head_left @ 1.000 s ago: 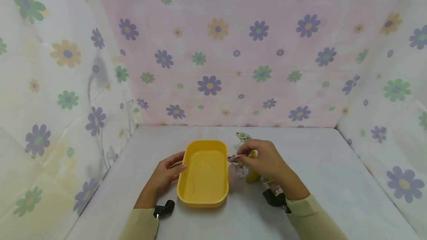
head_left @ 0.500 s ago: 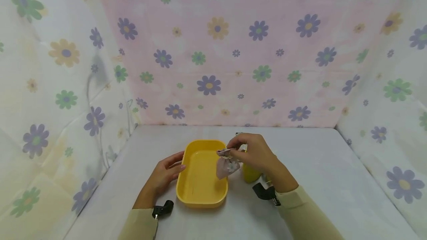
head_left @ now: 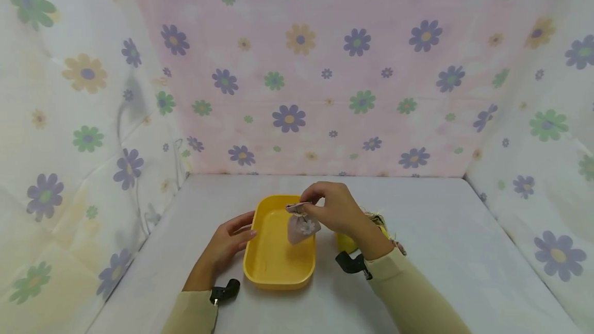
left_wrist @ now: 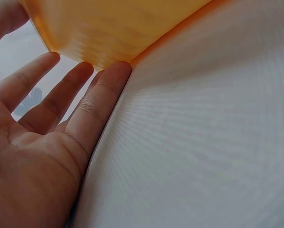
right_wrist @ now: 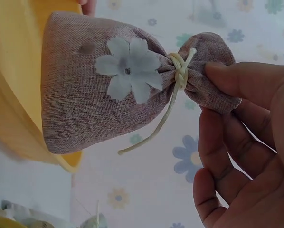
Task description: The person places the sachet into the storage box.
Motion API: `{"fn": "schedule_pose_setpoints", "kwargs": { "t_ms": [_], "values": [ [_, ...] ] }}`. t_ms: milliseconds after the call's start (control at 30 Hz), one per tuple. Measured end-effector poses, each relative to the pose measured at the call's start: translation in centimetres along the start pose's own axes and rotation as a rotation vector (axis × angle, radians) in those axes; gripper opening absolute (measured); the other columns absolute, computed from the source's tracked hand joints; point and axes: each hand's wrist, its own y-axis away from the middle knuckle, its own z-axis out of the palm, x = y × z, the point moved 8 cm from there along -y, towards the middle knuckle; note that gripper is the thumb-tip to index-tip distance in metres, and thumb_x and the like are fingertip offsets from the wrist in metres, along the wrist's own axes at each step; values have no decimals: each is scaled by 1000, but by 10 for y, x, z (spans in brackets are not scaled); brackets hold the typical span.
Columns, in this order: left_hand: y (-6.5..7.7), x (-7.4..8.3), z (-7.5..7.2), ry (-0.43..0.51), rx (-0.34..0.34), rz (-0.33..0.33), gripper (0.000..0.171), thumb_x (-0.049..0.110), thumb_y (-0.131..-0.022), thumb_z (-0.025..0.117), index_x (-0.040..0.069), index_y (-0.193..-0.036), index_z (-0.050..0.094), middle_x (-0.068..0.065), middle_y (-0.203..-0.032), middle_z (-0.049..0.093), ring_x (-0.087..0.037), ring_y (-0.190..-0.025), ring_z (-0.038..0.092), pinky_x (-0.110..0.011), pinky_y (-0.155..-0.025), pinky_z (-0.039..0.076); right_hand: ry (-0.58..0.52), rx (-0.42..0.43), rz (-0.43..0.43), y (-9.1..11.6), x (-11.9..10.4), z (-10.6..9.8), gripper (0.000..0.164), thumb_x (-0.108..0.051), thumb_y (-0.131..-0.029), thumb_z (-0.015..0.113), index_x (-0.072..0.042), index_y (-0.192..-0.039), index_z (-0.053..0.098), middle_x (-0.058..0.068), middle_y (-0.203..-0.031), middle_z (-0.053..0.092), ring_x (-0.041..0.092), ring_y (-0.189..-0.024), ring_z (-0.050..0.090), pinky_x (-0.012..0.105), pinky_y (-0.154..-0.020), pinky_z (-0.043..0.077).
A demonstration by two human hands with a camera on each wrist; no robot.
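Note:
My right hand (head_left: 336,210) pinches the gathered neck of a small dusty-pink drawstring pouch (head_left: 297,231) between thumb and fingers. In the right wrist view the pouch (right_wrist: 94,109) has a white fabric flower on its front and a cream cord knotted round its neck. It hangs over the right part of a yellow rectangular tray (head_left: 269,272), whose inside shows no other thing. My left hand (head_left: 227,244) rests against the tray's left side. In the left wrist view its straight fingers (left_wrist: 101,97) touch the tray's outer wall (left_wrist: 113,28).
Right of the tray, partly behind my right hand and wrist, lie a yellow object (head_left: 345,243) and other small items with fabric and cords (head_left: 375,218). A white table (head_left: 431,231) lies under everything, with flower-print cloth (head_left: 301,76) at the back and sides.
My right hand has carried the pink pouch up and leftward from beside the tray to over it. The left hand and the tray have stayed in place.

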Motion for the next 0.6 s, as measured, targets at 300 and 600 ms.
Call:
{"fn": "schedule_pose_setpoints", "kwargs": {
  "t_ms": [300, 600],
  "values": [
    [-1, -1, 0, -38, 7, -11, 69, 37, -81, 88, 28, -143, 60, 6, -151, 56, -21, -138, 57, -34, -104, 56, -11, 2, 15, -16, 7, 17, 6, -27, -95, 76, -21, -96, 76, -16, -87, 69, 5, -81, 63, 26, -71, 57],
    [0, -1, -3, -82, 9, 11, 63, 28, -87, 85, 25, -144, 59, 2, -152, 55, -24, -138, 57, -34, -103, 56, -34, -10, 90, -29, 20, 31, 5, -27, -96, 75, -23, -96, 77, -12, -90, 72, 6, -82, 65, 29, -75, 58]
  ]
}}
